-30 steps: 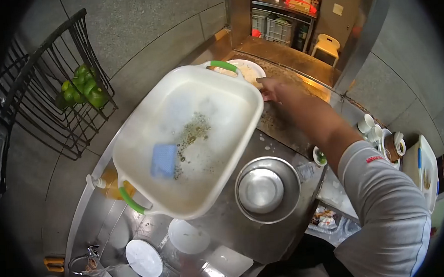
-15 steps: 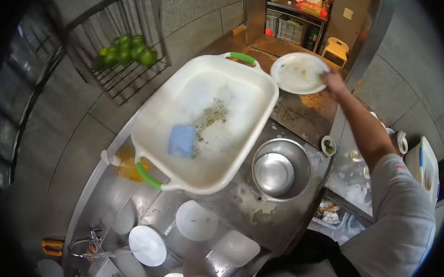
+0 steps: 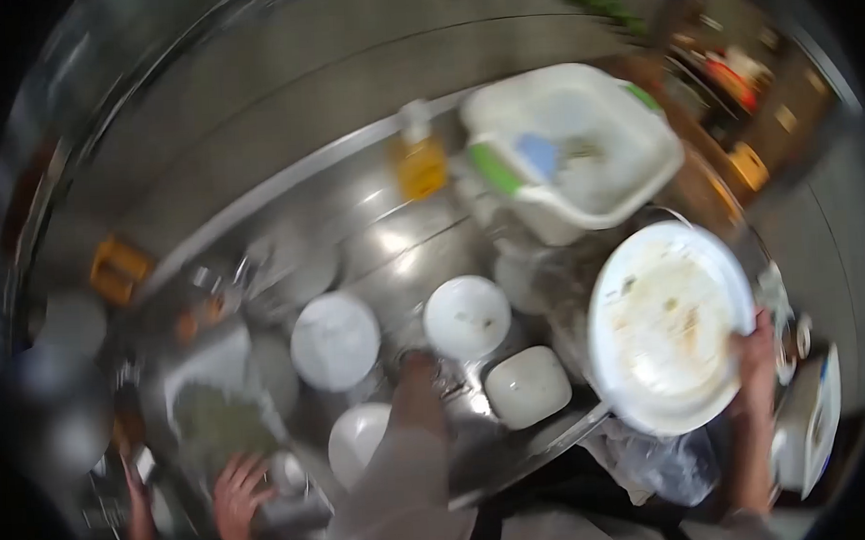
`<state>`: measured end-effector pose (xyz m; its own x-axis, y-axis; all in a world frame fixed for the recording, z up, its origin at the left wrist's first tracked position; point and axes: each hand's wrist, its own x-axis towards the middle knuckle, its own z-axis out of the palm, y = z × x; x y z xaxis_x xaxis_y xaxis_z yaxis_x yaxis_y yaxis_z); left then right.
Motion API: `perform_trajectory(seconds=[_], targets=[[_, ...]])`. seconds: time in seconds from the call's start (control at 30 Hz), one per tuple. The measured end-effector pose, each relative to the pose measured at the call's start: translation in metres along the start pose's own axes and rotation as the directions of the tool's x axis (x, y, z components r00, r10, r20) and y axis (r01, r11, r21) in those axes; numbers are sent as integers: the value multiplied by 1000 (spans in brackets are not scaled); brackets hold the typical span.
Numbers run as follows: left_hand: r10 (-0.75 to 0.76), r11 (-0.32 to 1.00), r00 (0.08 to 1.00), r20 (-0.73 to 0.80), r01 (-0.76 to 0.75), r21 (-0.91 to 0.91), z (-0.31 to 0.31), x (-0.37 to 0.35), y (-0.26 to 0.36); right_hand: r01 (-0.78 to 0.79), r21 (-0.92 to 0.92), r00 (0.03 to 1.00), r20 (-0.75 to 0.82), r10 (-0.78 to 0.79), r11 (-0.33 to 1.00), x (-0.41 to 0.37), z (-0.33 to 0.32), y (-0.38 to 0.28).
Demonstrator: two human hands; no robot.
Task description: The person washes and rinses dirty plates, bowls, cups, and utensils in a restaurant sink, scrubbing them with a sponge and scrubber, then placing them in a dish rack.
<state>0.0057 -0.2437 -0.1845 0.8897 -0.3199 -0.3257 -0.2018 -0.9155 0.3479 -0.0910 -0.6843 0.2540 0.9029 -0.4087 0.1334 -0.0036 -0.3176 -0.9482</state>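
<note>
A large white plate (image 3: 647,309) with brownish food stains is tilted at the right, its edge gripped by my right hand (image 3: 759,357). My left hand (image 3: 418,369) reaches down into the sink (image 3: 403,262), blurred, with its fingers hidden. It is nearest to a small white bowl (image 3: 468,312) with specks in it. A round white plate (image 3: 335,340) lies to that hand's left, and a square white dish (image 3: 527,387) to its right. Another white dish (image 3: 355,442) shows partly beside my left sleeve.
A white tub (image 3: 632,189) holding suds and a blue sponge (image 3: 538,156) stands at the back right. A bottle of yellow liquid (image 3: 422,164) stands left of it. Another person's hands (image 3: 240,496) are at lower left. A plastic bag (image 3: 678,467) hangs below the counter edge.
The view has swung left and blurred. The plate in my right hand has come from beyond the tub to close in front of me. Another person's hands have come into view.
</note>
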Motion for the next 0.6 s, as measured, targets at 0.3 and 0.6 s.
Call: perform_trajectory(seconds=[0.3,0.6], targets=[[-125,927,991,-48,100,-363,-80,-98,56,-591,155,665,649,369,792,-45,348,62],[-467,570,866,-176,143,-809,-168,-233,95,266,-294,577,812,92,918,-122,539,232]])
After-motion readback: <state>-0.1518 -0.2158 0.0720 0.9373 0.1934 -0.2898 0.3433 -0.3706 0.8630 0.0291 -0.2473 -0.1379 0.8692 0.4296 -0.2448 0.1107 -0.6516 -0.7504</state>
